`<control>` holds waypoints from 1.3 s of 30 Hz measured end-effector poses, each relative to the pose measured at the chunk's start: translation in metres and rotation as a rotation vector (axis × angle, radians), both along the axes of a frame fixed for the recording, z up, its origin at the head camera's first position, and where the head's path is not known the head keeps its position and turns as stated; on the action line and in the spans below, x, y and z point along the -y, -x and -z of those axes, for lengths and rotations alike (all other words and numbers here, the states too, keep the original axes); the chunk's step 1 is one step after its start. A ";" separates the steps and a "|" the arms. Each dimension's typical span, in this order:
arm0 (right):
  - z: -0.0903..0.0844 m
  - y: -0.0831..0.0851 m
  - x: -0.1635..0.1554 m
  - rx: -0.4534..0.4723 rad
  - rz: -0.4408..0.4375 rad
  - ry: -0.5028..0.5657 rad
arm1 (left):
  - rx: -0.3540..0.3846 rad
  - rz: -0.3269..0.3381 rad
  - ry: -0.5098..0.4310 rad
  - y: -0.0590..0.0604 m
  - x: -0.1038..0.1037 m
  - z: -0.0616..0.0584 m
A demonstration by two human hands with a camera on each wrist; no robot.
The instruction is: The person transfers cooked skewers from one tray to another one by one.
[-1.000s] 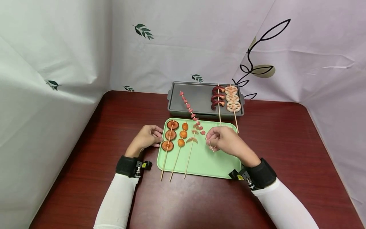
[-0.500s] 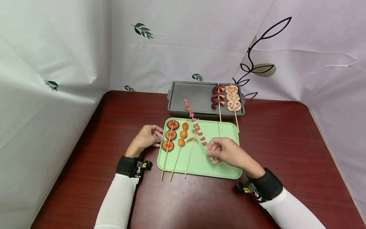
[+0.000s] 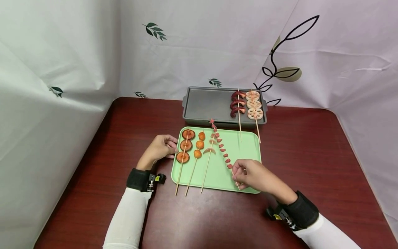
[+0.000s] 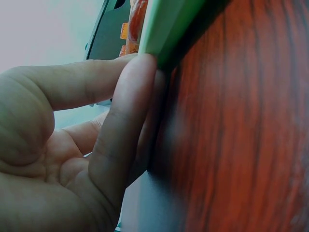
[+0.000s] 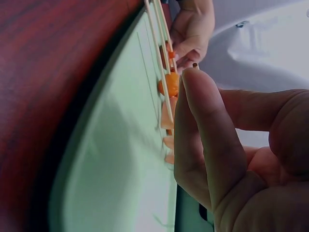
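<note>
My right hand (image 3: 240, 173) pinches the lower end of a thin skewer of small red pieces (image 3: 221, 149). The skewer slants across the green tray (image 3: 248, 147), its tip near the tray's far edge. In the right wrist view my fingertips (image 5: 193, 92) close on the stick's end (image 5: 195, 65) above the green tray (image 5: 120, 159). My left hand (image 3: 161, 147) rests against the green tray's left edge, fingers touching the rim (image 4: 166, 29). It holds nothing.
Three more skewers lie on the green tray's left: brown round slices (image 3: 185, 145), orange balls (image 3: 199, 145) and a pale crescent (image 3: 209, 150). Behind stands a grey baking tray (image 3: 205, 103) with a dark red curl skewer (image 3: 237, 103) and a lotus-slice skewer (image 3: 254, 104).
My right hand has drawn the red-piece skewer toward me, from over the grey tray down onto the green tray. The left hand has stayed at the tray's edge.
</note>
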State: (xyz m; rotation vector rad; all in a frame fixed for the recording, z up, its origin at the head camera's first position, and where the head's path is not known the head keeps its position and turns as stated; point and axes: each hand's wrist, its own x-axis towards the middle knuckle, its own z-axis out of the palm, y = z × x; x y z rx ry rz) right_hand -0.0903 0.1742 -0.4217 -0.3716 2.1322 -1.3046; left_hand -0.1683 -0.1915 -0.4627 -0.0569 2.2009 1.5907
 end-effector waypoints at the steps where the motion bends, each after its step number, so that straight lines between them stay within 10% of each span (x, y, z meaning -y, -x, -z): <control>1: 0.001 -0.001 -0.001 0.007 -0.003 0.003 | -0.003 0.005 0.003 0.000 0.000 0.000; 24: 0.021 -0.019 -0.001 -0.022 0.063 -0.057 | -0.013 0.012 0.011 0.002 -0.003 0.000; 39: 0.035 -0.029 0.028 -0.314 0.184 -0.247 | -0.013 -0.006 0.014 0.002 -0.001 0.002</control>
